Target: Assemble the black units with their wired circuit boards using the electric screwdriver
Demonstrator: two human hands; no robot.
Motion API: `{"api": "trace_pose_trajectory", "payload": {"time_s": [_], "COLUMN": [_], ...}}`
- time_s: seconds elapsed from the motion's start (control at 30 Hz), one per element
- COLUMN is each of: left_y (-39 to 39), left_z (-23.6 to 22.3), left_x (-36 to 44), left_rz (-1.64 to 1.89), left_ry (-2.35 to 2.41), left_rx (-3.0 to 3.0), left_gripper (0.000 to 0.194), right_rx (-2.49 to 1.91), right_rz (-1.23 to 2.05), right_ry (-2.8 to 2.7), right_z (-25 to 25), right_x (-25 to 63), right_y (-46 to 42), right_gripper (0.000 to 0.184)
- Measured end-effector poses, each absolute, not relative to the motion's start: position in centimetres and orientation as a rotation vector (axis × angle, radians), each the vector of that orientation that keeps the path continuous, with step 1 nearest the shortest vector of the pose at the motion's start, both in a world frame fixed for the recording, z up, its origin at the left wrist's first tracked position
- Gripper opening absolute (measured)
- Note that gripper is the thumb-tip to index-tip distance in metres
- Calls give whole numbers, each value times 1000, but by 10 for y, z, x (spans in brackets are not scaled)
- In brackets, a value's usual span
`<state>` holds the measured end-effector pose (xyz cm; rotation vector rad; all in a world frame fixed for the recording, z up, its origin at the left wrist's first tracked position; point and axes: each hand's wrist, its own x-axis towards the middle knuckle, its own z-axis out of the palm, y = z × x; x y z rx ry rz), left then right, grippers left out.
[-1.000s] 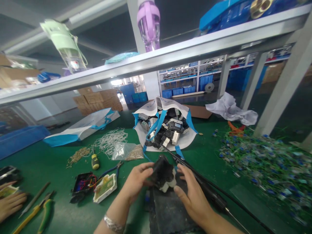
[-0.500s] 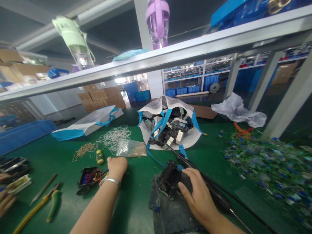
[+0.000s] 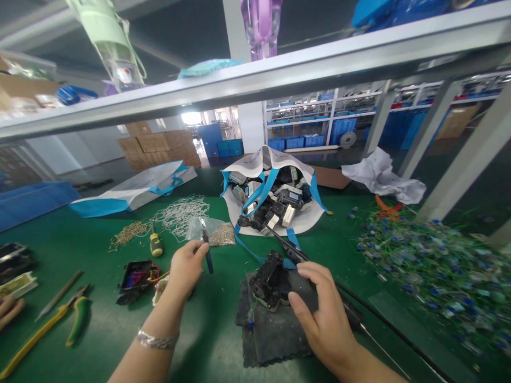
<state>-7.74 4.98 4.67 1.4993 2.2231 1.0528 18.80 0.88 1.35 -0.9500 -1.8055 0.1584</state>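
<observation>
My left hand (image 3: 186,270) is closed on a slim dark tool (image 3: 208,255), held upright above the green table; its exact kind is unclear. Just left of that wrist lies an opened black housing (image 3: 134,276) with red and yellow wires. My right hand (image 3: 329,314) has thumb and fingers spread, with nothing visible between them. Close to its fingertips a black plastic device (image 3: 269,281) rests on a dark mat (image 3: 275,335). Beside and partly behind this hand lies a long black electric screwdriver (image 3: 293,251) with a cable.
Farther back stands a white bag (image 3: 309,226) of black and white devices. A bag of small screws (image 3: 223,234), a yellow screwdriver (image 3: 155,244), and pliers (image 3: 77,314) lie leftward. Wired parts (image 3: 435,271) heap up at right. Another person's hand (image 3: 10,311) shows far left.
My left hand has turned and lifted, and the slim dark tool now shows in its fingers. My right hand stays spread beside the black device. The view has shifted slightly.
</observation>
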Motion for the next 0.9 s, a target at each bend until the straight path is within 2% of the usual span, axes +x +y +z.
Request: {"api": "trace_pose_trajectory", "payload": {"time_s": [0.13, 0.2, 0.27, 0.37, 0.43, 0.57, 0.63, 0.8, 0.9], "left_y": [15, -3, -17, -32, -37, -40, -38, -28, -27], "left_z": [51, 51, 52, 53, 55, 65, 70, 51, 24], "left_x": [-28, -3, 19, 39, 45, 39, 25, -17, -21], "left_rz": [1350, 1316, 1230, 1175, 1150, 1028, 1010, 1284, 1170], "left_ry": [1597, 1336, 1245, 1185, 1148, 1038, 1054, 1466, 1571], "left_rx": [1312, 1198, 1181, 1274, 1345, 1486, 1515, 1409, 1513], "left_gripper": [24, 26, 29, 33, 35, 37, 35, 22, 27], "right_rx": [-876, -846, -856, -925, -950, -921, -916, -874, -942], "right_rz": [308, 436, 597, 780, 823, 843, 886, 1121, 1263], "right_ry": [-2005, -2063, -2084, -2071, -2057, -1998, -1914, -1805, -1818], "right_z": [24, 26, 26, 27, 28, 26, 25, 35, 43], "right_x": [185, 182, 180, 176, 174, 173, 173, 176, 174], "right_y": [-8, -14, -18, -21, -21, -23, -24, -25, -26], "right_gripper": [34, 46, 55, 52, 50, 55, 52, 22, 20]}}
